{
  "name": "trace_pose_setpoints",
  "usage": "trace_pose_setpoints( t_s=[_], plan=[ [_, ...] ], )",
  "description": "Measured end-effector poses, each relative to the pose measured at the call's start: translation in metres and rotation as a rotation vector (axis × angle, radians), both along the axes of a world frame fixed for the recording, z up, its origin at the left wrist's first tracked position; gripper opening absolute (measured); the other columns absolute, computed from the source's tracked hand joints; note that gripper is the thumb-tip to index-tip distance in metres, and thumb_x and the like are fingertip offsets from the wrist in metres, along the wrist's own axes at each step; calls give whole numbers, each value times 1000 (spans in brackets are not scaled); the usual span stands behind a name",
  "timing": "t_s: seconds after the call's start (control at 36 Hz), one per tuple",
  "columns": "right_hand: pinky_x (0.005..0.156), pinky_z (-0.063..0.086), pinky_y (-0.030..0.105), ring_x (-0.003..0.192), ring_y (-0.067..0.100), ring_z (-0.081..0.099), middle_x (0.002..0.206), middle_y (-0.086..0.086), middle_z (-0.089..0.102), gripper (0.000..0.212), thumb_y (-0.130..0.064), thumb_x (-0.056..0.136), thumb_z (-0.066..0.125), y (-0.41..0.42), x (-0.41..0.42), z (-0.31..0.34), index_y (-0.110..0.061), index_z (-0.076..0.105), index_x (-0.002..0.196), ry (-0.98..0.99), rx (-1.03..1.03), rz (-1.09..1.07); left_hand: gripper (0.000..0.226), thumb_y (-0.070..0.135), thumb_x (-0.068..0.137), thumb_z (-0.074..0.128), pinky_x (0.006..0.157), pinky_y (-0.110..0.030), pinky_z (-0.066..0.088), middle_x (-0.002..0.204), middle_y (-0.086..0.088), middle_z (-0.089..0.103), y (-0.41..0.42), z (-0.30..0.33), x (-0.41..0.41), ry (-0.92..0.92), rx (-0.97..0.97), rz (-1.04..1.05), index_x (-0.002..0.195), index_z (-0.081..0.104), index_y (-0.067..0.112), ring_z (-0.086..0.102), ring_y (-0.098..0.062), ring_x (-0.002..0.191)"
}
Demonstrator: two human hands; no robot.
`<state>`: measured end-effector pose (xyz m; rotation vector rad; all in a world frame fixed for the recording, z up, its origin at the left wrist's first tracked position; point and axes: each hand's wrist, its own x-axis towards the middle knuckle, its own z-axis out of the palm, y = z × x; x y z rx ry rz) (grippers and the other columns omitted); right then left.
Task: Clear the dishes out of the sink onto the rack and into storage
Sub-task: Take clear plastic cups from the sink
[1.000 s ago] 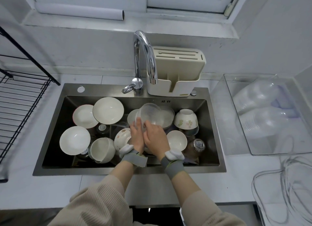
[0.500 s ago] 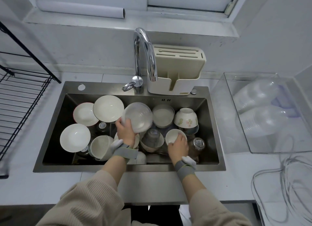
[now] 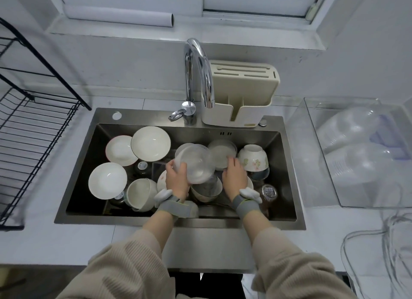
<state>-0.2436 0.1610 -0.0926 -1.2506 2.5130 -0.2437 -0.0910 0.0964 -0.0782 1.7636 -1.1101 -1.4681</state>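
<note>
Our left hand (image 3: 177,178) grips the clear plastic bowl (image 3: 196,163) by its rim. Our right hand (image 3: 234,173) rests, fingers relaxed, on another clear plastic bowl (image 3: 221,152). Both look light and slippery; rims suit best.

The black wire rack (image 3: 33,129) runs off the left edge, so its full width is unseen. The left hand (image 3: 177,179) and the clear plastic bowl (image 3: 196,163) in its grip hide the dishes beneath them. The right hand (image 3: 235,176) covers part of a clear container (image 3: 220,152); whether its fingers close on the rim cannot be told. The label on the jar lid (image 3: 269,190) is too small to read. Clear tubing (image 3: 376,254) on the bench leaves the right edge.
</note>
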Motion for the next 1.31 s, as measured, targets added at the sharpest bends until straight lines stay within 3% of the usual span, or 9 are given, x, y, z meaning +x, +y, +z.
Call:
trace_pose_setpoints(
  t_s=[0.11, 0.19, 0.31, 0.42, 0.5, 0.58, 0.86, 1.06, 1.31],
  plan=[
    [113, 27, 35, 142, 23, 27, 154, 5, 32, 55, -17, 99, 43, -25, -15, 0, -16, 24, 150, 94, 34, 202, 56, 40, 83, 54, 79, -43, 57, 119, -1, 52, -5, 4, 9, 15, -9, 50, 134, 44, 21, 51, -23, 107],
    [118, 15, 39, 141, 26, 29, 145, 10, 45, 48, -19, 99, 39, -37, -21, -4, -17, 33, 147, 109, 204, 294, 47, 33, 91, 54, 53, -12, 48, 121, -2, 52, -11, 3, 17, 8, -36, 78, 134, 44, 18, 49, -20, 103],
    [119, 12, 41, 116, 28, 52, 116, 10, 62, 28, -12, 93, 41, -38, -21, -5, -15, 61, 114, 170, 278, 358, 42, 30, 96, 49, 54, -21, 45, 121, -3, 49, -18, 1, 25, 24, -5, 65, 135, 43, 18, 48, -22, 104],
    [116, 18, 40, 116, 30, 49, 119, 12, 56, 31, -4, 89, 45, -31, -16, -9, -9, 57, 118, 243, 186, 377, 41, 30, 96, 50, 53, -17, 50, 122, -4, 50, -18, 2, 27, 7, -21, 52, 134, 44, 17, 48, -22, 105],
    [90, 46, 37, 93, 32, 59, 97, 15, 63, 20, 2, 78, 61, -29, -10, 3, -3, 65, 97, 299, 0, 312, 45, 33, 96, 49, 82, -34, 53, 128, -7, 51, -18, 0, 26, -16, -13, 34, 137, 42, 17, 48, -22, 106],
    [52, 50, 31, 60, 31, 61, 66, 15, 61, 24, 8, 53, 82, -28, -7, 16, -2, 65, 66, 289, -231, 207, 45, 34, 95, 49, 58, -17, 49, 124, -1, 48, -15, 2, 22, 11, -12, 18, 137, 40, 19, 47, -19, 104],
    [68, 54, 37, 78, 32, 63, 95, 19, 65, 23, -5, 72, 67, -50, 35, 61, 3, 64, 92, 141, -616, 328, 66, 56, 90, 55, 55, -11, 41, 136, -4, 48, -12, 5, 5, 29, 2, 125, 140, 38, 15, 50, -21, 114],
    [59, 46, 33, 63, 32, 58, 69, 14, 59, 21, 0, 64, 68, -45, 73, 61, 0, 61, 84, 9, -546, 555, 64, 51, 96, 47, 85, -35, 43, 133, -9, 45, -19, 6, 8, -102, -14, -15, 145, 32, 13, 49, -28, 113],
    [80, 42, 39, 89, 32, 58, 99, 12, 65, 32, -12, 83, 49, -35, 71, 48, -7, 57, 113, -66, -330, 588, 72, 68, 91, 37, 100, -37, 39, 131, -9, 54, -21, 14, 6, 113, 64, 138, 136, 42, 12, 53, -24, 113]
  ],
)
